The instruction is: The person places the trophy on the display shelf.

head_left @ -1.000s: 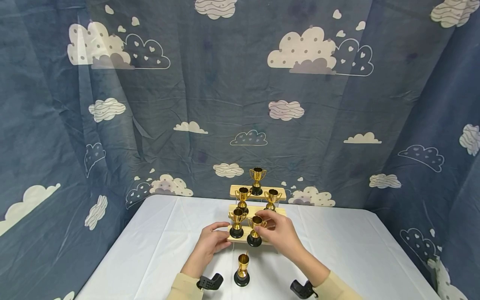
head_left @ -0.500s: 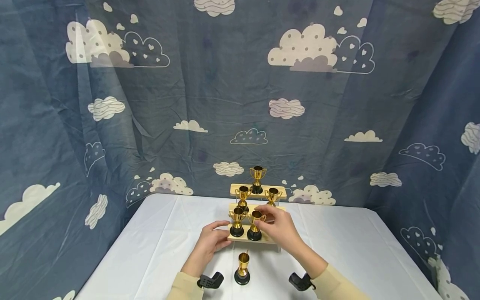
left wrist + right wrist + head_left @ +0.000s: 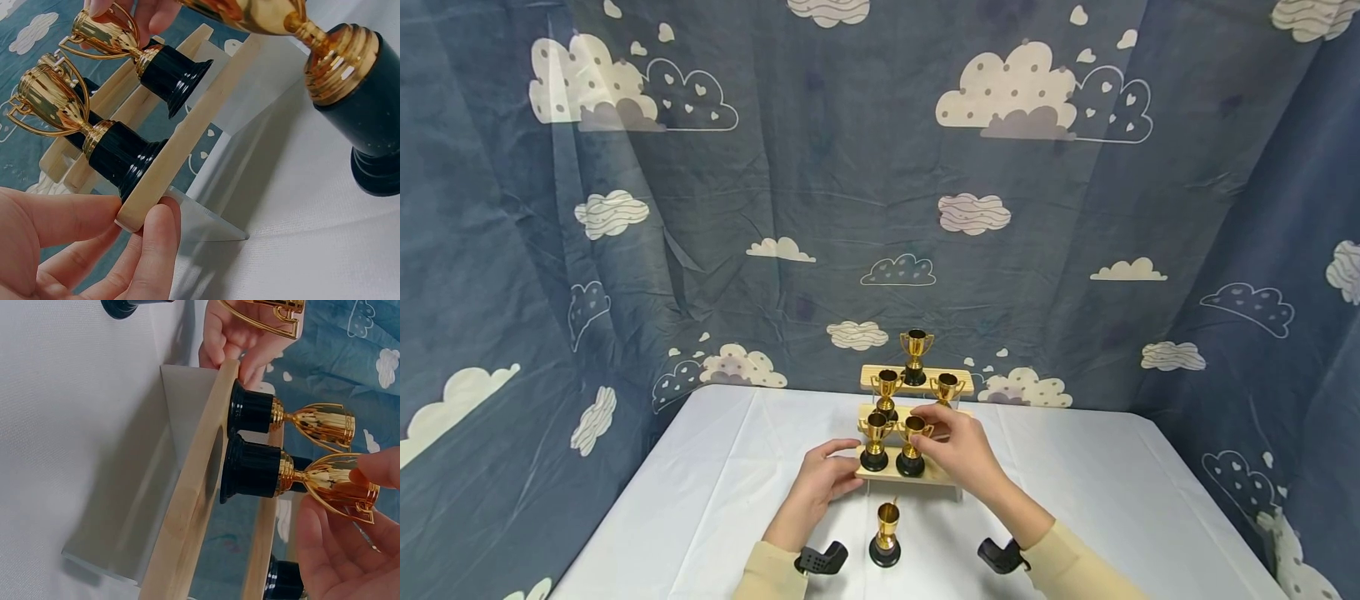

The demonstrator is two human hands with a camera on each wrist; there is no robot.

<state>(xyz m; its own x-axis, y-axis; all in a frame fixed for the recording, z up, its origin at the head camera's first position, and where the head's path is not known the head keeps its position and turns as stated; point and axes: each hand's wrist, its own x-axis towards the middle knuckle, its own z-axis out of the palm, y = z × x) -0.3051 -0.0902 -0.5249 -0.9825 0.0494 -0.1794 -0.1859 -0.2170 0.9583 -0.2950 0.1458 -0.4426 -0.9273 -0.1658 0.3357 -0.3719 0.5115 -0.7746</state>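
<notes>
My right hand (image 3: 962, 450) pinches the cup of a small gold trophy (image 3: 322, 478) between thumb and fingers. The trophy's black base is upright, close over the right part of the lowest wooden shelf (image 3: 938, 473). Beside it on the same board stands another gold trophy (image 3: 115, 140), to the left. My left hand (image 3: 820, 482) holds the left end of that board, thumb on top and fingertips underneath, as the left wrist view shows (image 3: 144, 231).
Two trophies stand on the middle board, the right one (image 3: 947, 387) partly behind my right hand. One trophy (image 3: 915, 354) is on the top board (image 3: 880, 377). Another trophy (image 3: 886, 537) stands on the white tablecloth (image 3: 722, 517) in front. A cloud-patterned curtain (image 3: 850, 192) hangs behind.
My right hand has moved the pinched trophy slightly back from the front edge, further over the lowest board. The left hand keeps its hold on the board's end.
</notes>
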